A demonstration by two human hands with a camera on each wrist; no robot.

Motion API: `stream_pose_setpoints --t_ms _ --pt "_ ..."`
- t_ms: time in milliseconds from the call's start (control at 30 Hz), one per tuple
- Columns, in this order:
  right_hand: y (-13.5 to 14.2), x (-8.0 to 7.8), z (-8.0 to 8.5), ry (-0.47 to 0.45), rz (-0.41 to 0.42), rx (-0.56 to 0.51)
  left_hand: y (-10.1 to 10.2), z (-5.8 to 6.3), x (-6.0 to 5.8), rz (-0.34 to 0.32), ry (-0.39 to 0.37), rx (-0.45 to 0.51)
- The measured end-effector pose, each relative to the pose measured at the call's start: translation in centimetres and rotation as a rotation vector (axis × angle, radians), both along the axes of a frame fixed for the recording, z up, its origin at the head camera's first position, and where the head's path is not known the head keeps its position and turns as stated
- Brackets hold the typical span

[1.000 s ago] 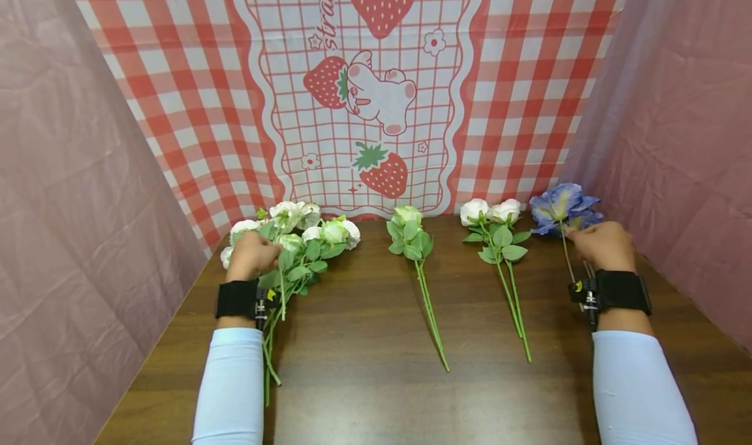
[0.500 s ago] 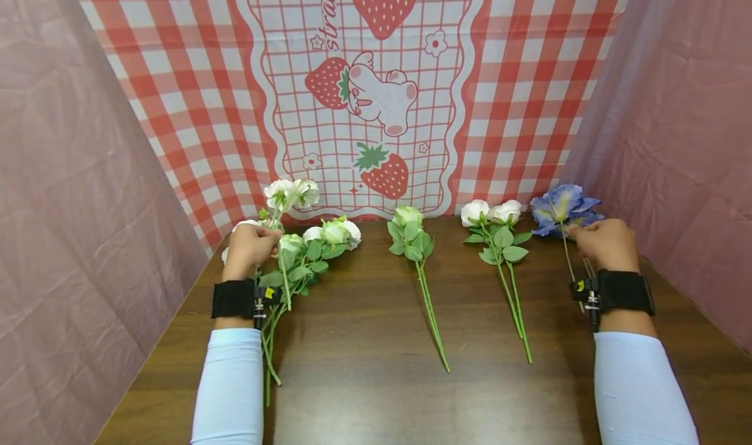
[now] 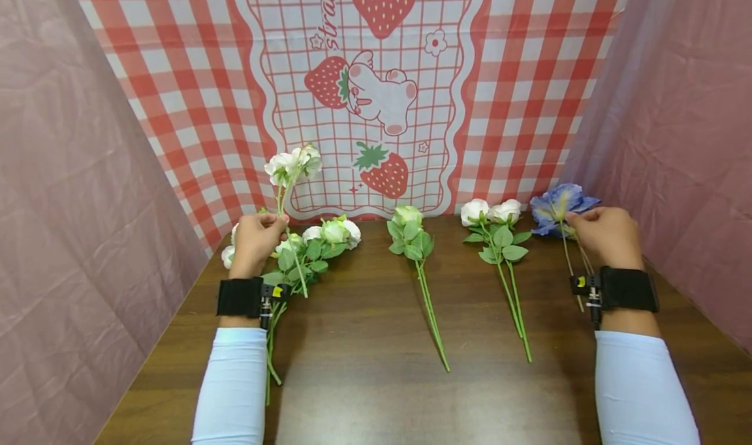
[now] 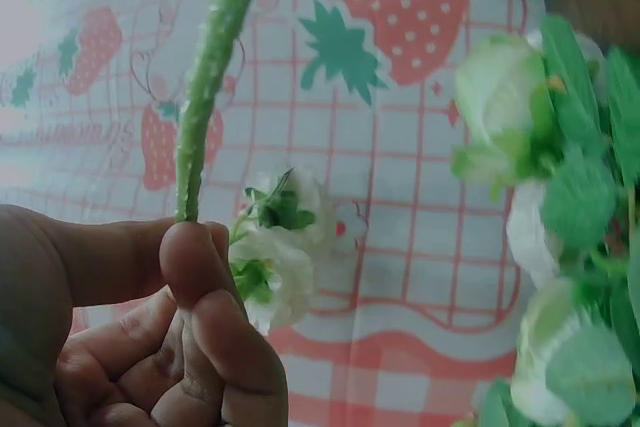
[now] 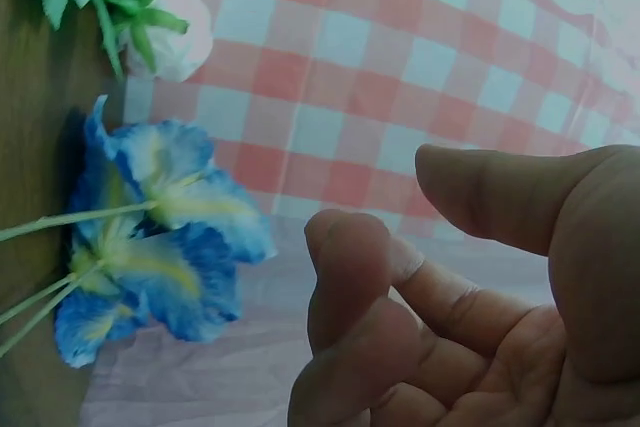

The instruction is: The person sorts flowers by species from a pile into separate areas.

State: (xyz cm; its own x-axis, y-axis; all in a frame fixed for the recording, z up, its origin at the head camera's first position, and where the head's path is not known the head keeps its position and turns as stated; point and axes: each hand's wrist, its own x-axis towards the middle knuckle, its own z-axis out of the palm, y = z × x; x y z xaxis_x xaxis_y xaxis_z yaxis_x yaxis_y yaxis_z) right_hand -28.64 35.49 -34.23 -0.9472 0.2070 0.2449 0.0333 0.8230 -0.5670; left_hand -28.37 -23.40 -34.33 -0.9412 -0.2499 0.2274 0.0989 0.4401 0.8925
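My left hand (image 3: 256, 239) pinches the green stem (image 4: 205, 112) of a white artificial flower (image 3: 292, 164) between thumb and fingertips. Its blossoms are raised above the table's back edge, and the stem's lower end slants down to the right. Below and beside that hand lies a bunch of white and pale green roses (image 3: 329, 233), partly hidden by it. My right hand (image 3: 608, 236) holds nothing; in the right wrist view a gap parts the thumb (image 5: 500, 192) from the loosely bent fingers. Blue flowers (image 5: 170, 232) on thin stems lie just beside it.
A pale green rose with leaves (image 3: 409, 230) lies mid-table on the brown wooden table (image 3: 364, 340). Two white roses (image 3: 492, 211) lie right of it. A red checked cloth (image 3: 517, 92) hangs behind, with pink curtains (image 3: 687, 138) at both sides.
My left hand has lifted the white flower up out of the bunch, its stem tip swinging right. My right hand has risen slightly beside the blue flowers, which stay in place.
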Motion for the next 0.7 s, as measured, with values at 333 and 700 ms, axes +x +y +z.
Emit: stream_pose_setpoints --t_ms 333,700 --pt "-2.6 0.5 1.8 0.072 0.111 -0.009 1.9 0.9 0.6 -0.134 0.039 0.081" --pt "-5.6 1.1 3.2 0.102 0.177 0.011 4.0 1.4 1.2 -0.212 0.117 0.169"
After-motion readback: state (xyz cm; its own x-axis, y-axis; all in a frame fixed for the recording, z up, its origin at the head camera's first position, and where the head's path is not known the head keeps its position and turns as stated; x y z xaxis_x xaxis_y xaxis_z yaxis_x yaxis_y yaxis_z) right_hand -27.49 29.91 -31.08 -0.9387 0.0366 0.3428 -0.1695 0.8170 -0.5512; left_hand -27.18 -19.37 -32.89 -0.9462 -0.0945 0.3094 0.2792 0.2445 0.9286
